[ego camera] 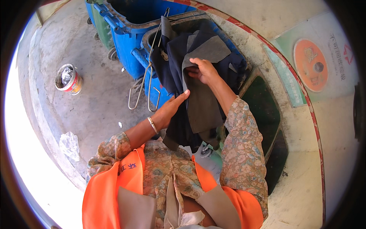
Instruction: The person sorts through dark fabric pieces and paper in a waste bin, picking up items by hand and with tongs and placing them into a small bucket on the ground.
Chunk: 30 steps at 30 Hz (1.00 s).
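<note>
Dark navy and grey fabric pieces (pixel 203 106) hang over the near edge of a blue wheeled bin (pixel 153 86), with more of the cloth heaped in its mouth. My left hand (pixel 171 110), a metal bangle at its wrist, holds the cloth's left edge, thumb on top and fingers hidden behind. At the upper part of a grey piece is my right hand (pixel 203 71), its thumb and fingers apart and some fingertips under a fold; whether it grips is unclear. Long metal tongs (pixel 149 65) rest against the bin, left of the cloth, with their looped handles towards me.
Another blue bin (pixel 125 48) and a green bin (pixel 103 31) stand beyond. Dark green bins (pixel 258 111) are at the right, along a wall (pixel 303 171). On the concrete floor at left are a small bucket (pixel 77 83) with crumpled white material inside and a clear plastic bag (pixel 69 146).
</note>
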Available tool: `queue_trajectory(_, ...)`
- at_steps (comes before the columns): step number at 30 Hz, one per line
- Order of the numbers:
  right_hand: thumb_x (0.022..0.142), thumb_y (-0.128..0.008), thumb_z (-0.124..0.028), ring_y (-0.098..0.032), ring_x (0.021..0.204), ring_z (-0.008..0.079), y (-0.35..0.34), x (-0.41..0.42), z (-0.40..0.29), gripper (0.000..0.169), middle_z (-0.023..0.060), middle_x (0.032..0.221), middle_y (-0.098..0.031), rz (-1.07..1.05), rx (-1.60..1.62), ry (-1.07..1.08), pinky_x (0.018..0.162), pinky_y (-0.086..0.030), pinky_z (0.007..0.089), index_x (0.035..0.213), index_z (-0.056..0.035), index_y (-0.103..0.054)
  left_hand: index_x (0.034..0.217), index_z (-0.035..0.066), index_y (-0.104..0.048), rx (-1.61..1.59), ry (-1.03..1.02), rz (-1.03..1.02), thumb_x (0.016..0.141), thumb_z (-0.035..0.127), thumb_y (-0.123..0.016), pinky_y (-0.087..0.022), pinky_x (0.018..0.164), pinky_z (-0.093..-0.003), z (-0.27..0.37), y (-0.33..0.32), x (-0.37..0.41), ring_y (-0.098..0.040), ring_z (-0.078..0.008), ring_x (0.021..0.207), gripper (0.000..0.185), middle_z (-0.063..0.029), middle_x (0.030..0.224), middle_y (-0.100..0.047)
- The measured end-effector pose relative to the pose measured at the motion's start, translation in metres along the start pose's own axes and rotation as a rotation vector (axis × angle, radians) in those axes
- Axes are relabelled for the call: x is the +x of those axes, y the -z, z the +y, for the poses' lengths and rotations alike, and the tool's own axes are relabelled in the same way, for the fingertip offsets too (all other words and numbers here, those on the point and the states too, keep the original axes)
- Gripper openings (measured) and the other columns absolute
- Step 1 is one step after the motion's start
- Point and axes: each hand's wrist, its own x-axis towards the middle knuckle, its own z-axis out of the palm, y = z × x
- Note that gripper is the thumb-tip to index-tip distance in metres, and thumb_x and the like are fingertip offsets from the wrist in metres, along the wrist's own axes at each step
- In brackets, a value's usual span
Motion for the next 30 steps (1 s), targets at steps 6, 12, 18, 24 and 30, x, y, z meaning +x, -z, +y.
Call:
queue_trajectory(6, 0.077, -0.061, -0.02, -0.058, 0.071, 0.0177, 0.056, -0.044, -0.165, 0.021, 0.0058, 0.081, -0.063, 0.047, 0.093, 0.411, 0.068, -0.047, 0.0294, 0.092, -0.0044, -0.062, 0.14, -0.003, -0.027, -0.033, 0.071, 0.106, 0.082, 0.057, -0.056, -0.011, 0.112, -0.0346, 0.021, -0.012, -0.028, -0.011, -0.0227, 0.14, 0.089, -0.0144, 0.149, -0.021)
queue_trajectory(12, 0.087, -0.052, -0.025, -0.065, 0.073, 0.0187, 0.105, -0.093, -0.197, 0.03, 0.0098, 0.084, -0.067, 0.095, 0.278, 0.642, 0.067, -0.052, 0.0286, 0.096, 0.0004, -0.064, 0.117, -0.003, -0.056, -0.195, 0.015, 0.022, 0.084, 0.042, -0.06, -0.039, 0.098, -0.0293, 0.021, -0.011, -0.021, -0.056, -0.0198, 0.107, 0.056, -0.0114, 0.116, -0.06)
queue_trajectory(18, 0.086, -0.056, -0.023, -0.059, 0.098, 0.0257, 0.129, -0.065, -0.062, 0.034, 0.0117, 0.109, -0.06, 0.041, 0.418, 0.058, 0.087, -0.046, 0.0416, 0.113, -0.0031, -0.054, 0.114, -0.002, -0.057, -0.391, 0.097, -0.088, 0.086, 0.039, -0.06, -0.043, 0.093, -0.0308, 0.015, -0.006, -0.014, -0.057, -0.0202, 0.103, 0.05, -0.0109, 0.112, -0.062)
queue_trajectory(24, 0.079, -0.069, -0.036, -0.049, 0.115, 0.0267, 0.089, -0.108, 0.005, 0.061, 0.0112, 0.123, -0.052, -0.125, 0.537, 0.066, 0.1, -0.036, 0.0457, 0.126, -0.0056, -0.044, 0.106, 0.0, -0.061, -0.377, 0.079, 0.007, 0.088, 0.031, -0.058, -0.049, 0.083, -0.0296, 0.023, -0.01, -0.024, -0.062, -0.0175, 0.091, 0.036, -0.0075, 0.102, -0.065)
queue_trajectory(30, 0.074, -0.073, -0.014, -0.053, 0.107, 0.0209, 0.057, -0.111, 0.025, 0.05, 0.0072, 0.115, -0.055, -0.01, 0.38, 0.204, 0.095, -0.041, 0.0388, 0.118, -0.0031, -0.05, 0.107, 0.001, -0.061, -0.39, 0.076, -0.004, 0.088, 0.033, -0.058, -0.049, 0.084, -0.0299, 0.027, -0.016, -0.024, -0.062, -0.0181, 0.092, 0.038, -0.0075, 0.102, -0.066)
